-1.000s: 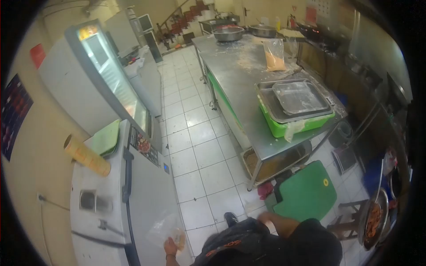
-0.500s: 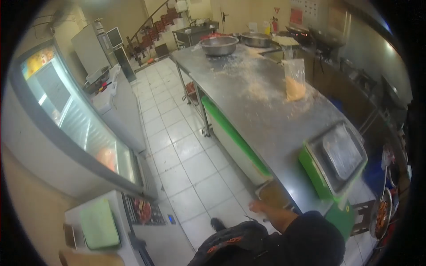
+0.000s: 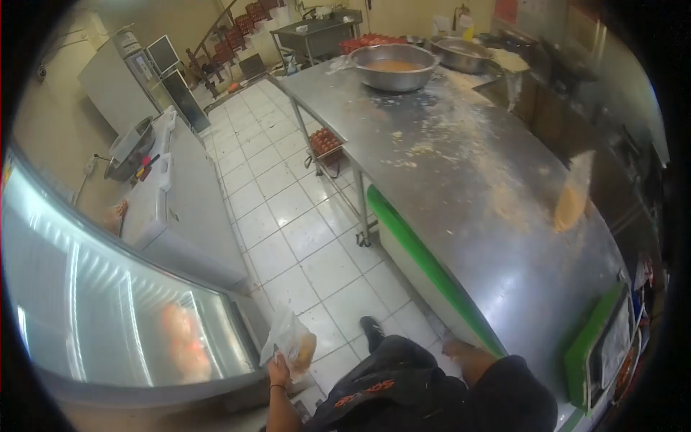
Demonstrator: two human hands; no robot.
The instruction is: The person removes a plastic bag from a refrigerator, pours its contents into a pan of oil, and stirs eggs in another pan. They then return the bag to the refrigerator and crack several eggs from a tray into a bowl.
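Observation:
My left hand [image 3: 279, 371] is low at the front, its fingers closed on the top of a clear plastic bag [image 3: 284, 333]. Tan-orange crumb-like contents fill part of this bag, which hangs over the tiled floor beside the glass-door fridge [image 3: 119, 309]. My right hand [image 3: 455, 350] is at my other side, close to the edge of the steel table [image 3: 497, 288]. Its fingers are too small and blurred to read. Another clear bag with orange crumbs [image 3: 571, 205] stands upright on the table's right side, apart from both hands.
Two steel bowls [image 3: 394, 68] stand at the table's far end, beside scattered flour. A green-edged container [image 3: 597, 345] is at the near right. Eggs [image 3: 326, 142] sit on the lower shelf. White chest freezers [image 3: 183, 216] line the left of a tiled aisle [image 3: 295, 223].
My left hand has come into view with a bag in it. The view has shifted forward along the aisle, so the fridge and table appear nearer. My right hand stays low at my side.

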